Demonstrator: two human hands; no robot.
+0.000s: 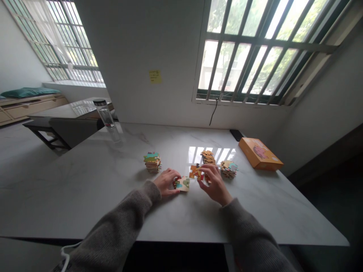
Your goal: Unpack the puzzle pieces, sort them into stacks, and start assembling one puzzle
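Note:
My left hand [167, 182] rests on the marble-patterned table, its fingers closed on the left side of a cream, green and blue puzzle piece [183, 184]. In my right hand [216, 185] an orange puzzle piece [194, 172] is pinched between thumb and fingers, a little right of and beyond the cream piece, apart from it. Just past the right hand stands a stack of orange puzzle pieces [208, 156]. Another stack of puzzle pieces [228, 169] is right of that hand. Beyond my left hand is a taller stack with a green and blue top piece [152, 162]. Small pieces beneath the right hand are partly hidden.
An orange box [260, 154] lies at the table's right edge, with a black phone [236, 135] behind it. A clear bottle [104, 113] stands at the far left edge. The wall with a barred window [241, 56] closes off the back of the white table [85, 196].

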